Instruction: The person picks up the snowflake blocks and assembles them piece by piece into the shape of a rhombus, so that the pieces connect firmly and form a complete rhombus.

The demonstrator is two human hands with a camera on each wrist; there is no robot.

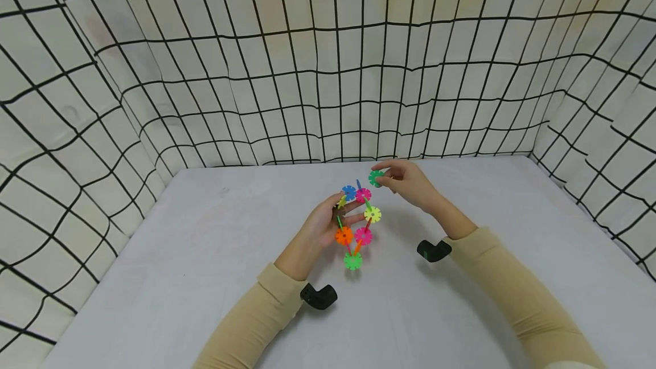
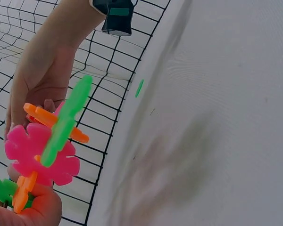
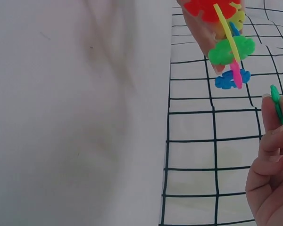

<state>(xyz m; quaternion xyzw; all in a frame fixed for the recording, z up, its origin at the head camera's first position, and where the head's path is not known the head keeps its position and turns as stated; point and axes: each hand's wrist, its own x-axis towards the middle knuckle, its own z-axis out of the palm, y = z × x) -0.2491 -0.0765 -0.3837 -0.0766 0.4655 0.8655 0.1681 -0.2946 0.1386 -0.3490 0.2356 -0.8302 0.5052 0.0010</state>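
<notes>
My left hand [image 1: 324,222] holds a linked chain of flower-shaped plastic discs above the table. In the head view it includes a blue disc [image 1: 349,192], a yellow disc [image 1: 373,214], an orange disc [image 1: 344,236] and a light green disc [image 1: 353,261] at the bottom. The left thumb [image 2: 42,207] presses at the chain near a pink disc [image 2: 23,153]. To the upper right, my right hand [image 1: 410,184] pinches a single green disc [image 3: 276,103] between thumb and finger. That disc is apart from the chain's blue disc [image 3: 226,80]. Part of the left palm is hidden behind the discs.
The white table [image 1: 215,278] lies beneath both hands. White walls with a black grid [image 1: 348,67] stand behind it and at both sides. A black wrist device [image 1: 319,296] sits at the left cuff, another wrist device [image 1: 434,251] at the right.
</notes>
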